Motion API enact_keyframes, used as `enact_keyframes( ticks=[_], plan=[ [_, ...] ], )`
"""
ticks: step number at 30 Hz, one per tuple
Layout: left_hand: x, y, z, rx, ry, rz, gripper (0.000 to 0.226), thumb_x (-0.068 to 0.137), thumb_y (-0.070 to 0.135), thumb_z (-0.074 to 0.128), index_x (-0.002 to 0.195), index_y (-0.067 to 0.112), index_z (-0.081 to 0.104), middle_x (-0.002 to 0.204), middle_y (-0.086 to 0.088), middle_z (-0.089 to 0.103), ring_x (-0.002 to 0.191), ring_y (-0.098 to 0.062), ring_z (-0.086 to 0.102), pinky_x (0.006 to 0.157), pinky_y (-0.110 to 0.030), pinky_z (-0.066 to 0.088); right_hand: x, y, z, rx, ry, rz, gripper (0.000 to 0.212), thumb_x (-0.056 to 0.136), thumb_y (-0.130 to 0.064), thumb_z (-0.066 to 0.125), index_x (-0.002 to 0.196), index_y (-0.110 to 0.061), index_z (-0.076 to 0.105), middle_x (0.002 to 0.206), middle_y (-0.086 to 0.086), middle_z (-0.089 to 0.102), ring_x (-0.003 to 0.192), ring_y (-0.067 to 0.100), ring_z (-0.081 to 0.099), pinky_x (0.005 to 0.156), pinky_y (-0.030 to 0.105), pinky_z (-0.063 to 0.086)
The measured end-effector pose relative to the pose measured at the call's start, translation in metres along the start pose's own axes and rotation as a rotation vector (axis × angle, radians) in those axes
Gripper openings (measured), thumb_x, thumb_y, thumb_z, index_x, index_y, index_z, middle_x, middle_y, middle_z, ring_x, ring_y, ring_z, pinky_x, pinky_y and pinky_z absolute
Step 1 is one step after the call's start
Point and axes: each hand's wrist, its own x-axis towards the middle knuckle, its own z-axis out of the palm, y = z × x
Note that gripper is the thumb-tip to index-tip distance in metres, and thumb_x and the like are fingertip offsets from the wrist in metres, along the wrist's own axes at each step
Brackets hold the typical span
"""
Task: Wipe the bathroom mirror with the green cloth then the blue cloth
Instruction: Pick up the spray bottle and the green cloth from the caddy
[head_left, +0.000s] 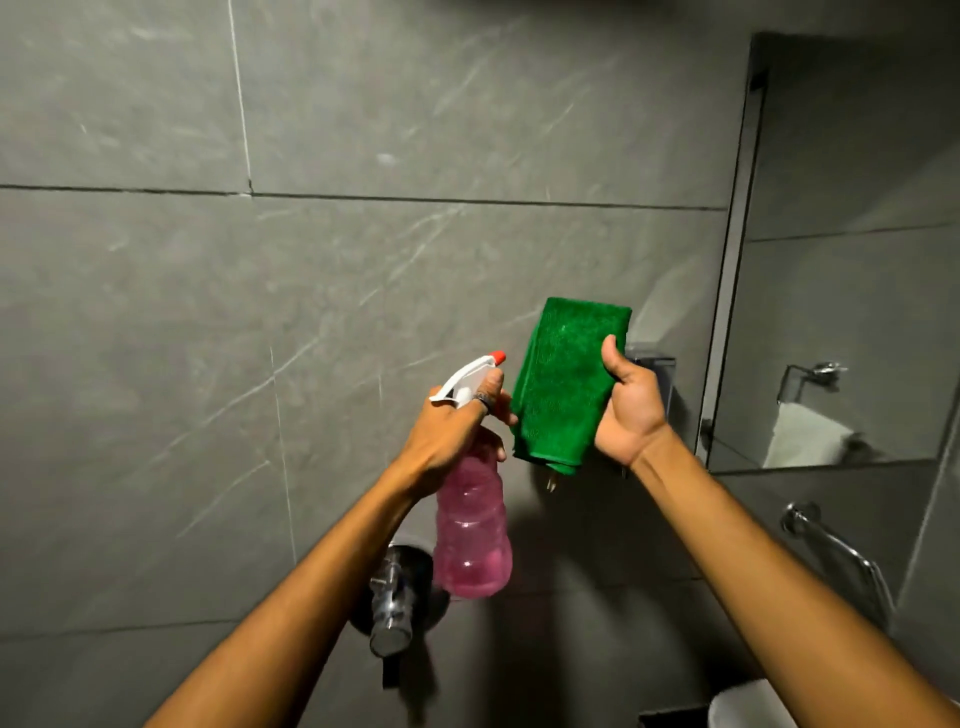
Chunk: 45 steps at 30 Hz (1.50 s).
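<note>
The green cloth (563, 384), a fuzzy microfibre piece folded into a thick oblong, is held up in front of the grey tiled wall (260, 286), its long axis running nearly upright with the top leaning slightly toward the mirror (852, 260). The right hand (631, 410) is closed on the cloth's edge nearest the mirror, thumb pressed flat on the front face and fingers hidden behind the fabric. Just beside the cloth on its far side from the mirror, the left hand (452, 436) is wrapped around the neck of a spray bottle (470, 530), a ribbed translucent plastic body filled with pink liquid; its white trigger head with red nozzle tip (497, 357) points at the cloth, almost touching its edge, and the bottle hangs roughly upright. The wall is large matt stone-look tiles with pale veining and thin grout lines. Below the bottle a chrome wall fitting (387, 603) juts out. The mirror, frameless and rectangular, hangs well to the side of the cloth and reflects a white towel on a chrome ring. Under the mirror sits a curved chrome tap (836, 551).
</note>
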Motion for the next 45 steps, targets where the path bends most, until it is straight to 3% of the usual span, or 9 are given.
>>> enact_keyframes(
  ticks=[2,6,10,14,19,26,35,41,45],
  plan=[
    [0.002,0.004,0.000,0.000,-0.025,0.018,0.024,0.106,0.034,0.057,0.129,0.041,0.060,0.083,0.004,0.075,0.075,-0.015,0.076,0.051,-0.033,0.061,0.002,-0.006,-0.001,-0.002,-0.001,-0.006,0.055,0.098,-0.053,0.043,0.125,-0.011,0.068,0.122,0.014,0.073,0.110,0.033,0.071,0.091,0.053,0.055],
    [-0.010,-0.002,0.001,0.076,-0.080,-0.048,0.041,0.103,0.045,0.057,0.144,0.036,0.056,0.084,-0.004,0.078,0.052,-0.020,0.068,0.052,-0.031,0.060,0.003,-0.016,-0.003,-0.015,-0.001,-0.008,0.053,0.098,-0.052,0.042,0.121,-0.012,0.069,0.120,0.014,0.073,0.108,0.032,0.072,0.091,0.053,0.054],
    [-0.036,-0.020,0.003,0.109,-0.154,-0.112,0.026,0.096,0.057,0.059,0.122,0.059,0.060,0.090,-0.006,0.080,0.053,-0.023,0.069,0.054,-0.030,0.059,0.001,-0.024,-0.009,-0.022,0.007,-0.018,0.051,0.101,-0.050,0.039,0.121,-0.013,0.068,0.118,0.014,0.074,0.110,0.033,0.069,0.099,0.056,0.049],
    [-0.052,-0.038,0.004,0.146,-0.169,-0.175,0.039,0.101,0.049,0.058,0.139,0.041,0.058,0.090,-0.007,0.079,0.053,-0.018,0.070,0.055,-0.029,0.060,-0.002,-0.027,-0.013,-0.026,0.033,-0.017,0.050,0.102,-0.049,0.038,0.119,-0.013,0.069,0.116,0.013,0.074,0.112,0.034,0.066,0.093,0.054,0.051],
    [-0.042,-0.023,0.003,0.098,-0.140,-0.114,0.034,0.097,0.055,0.060,0.130,0.054,0.060,0.089,-0.008,0.078,0.053,-0.025,0.069,0.056,-0.032,0.061,-0.002,-0.026,-0.013,-0.031,0.037,-0.008,0.052,0.101,-0.049,0.040,0.110,-0.014,0.076,0.117,0.014,0.074,0.109,0.033,0.069,0.092,0.054,0.052],
    [-0.010,0.013,0.011,-0.032,-0.041,-0.003,0.021,0.100,0.044,0.062,0.119,0.051,0.064,0.086,-0.011,0.071,0.058,-0.015,0.070,0.051,-0.030,0.059,-0.001,-0.020,-0.007,-0.036,0.019,-0.007,0.061,0.100,-0.051,0.040,0.144,-0.009,0.052,0.140,0.016,0.059,0.130,0.036,0.056,0.098,0.056,0.049],
    [-0.072,-0.048,-0.001,0.092,-0.120,-0.167,0.032,0.099,0.052,0.059,0.130,0.054,0.059,0.098,-0.007,0.081,0.056,-0.023,0.069,0.057,-0.032,0.061,-0.012,0.013,-0.021,-0.031,0.103,0.057,0.051,0.100,-0.050,0.039,0.122,-0.013,0.067,0.117,0.012,0.075,0.106,0.031,0.073,0.092,0.053,0.053],
    [-0.144,-0.122,-0.011,0.058,0.098,-0.278,0.031,0.102,0.023,0.061,0.128,0.040,0.063,0.104,0.019,0.083,0.096,0.000,0.077,0.071,-0.025,0.066,-0.036,0.068,-0.036,0.027,0.151,0.178,0.051,0.102,-0.047,0.034,0.122,-0.012,0.065,0.112,0.010,0.077,0.104,0.029,0.073,0.093,0.051,0.058],
    [-0.244,-0.200,-0.019,0.110,0.303,-0.517,0.033,0.102,0.009,0.063,0.134,0.014,0.068,0.119,0.001,0.076,0.096,0.014,0.072,0.093,-0.016,0.053,-0.079,0.143,-0.068,0.118,0.122,0.337,0.051,0.091,-0.047,0.047,0.119,-0.011,0.071,0.118,0.010,0.075,0.112,0.029,0.071,0.098,0.054,0.055]
  ],
)
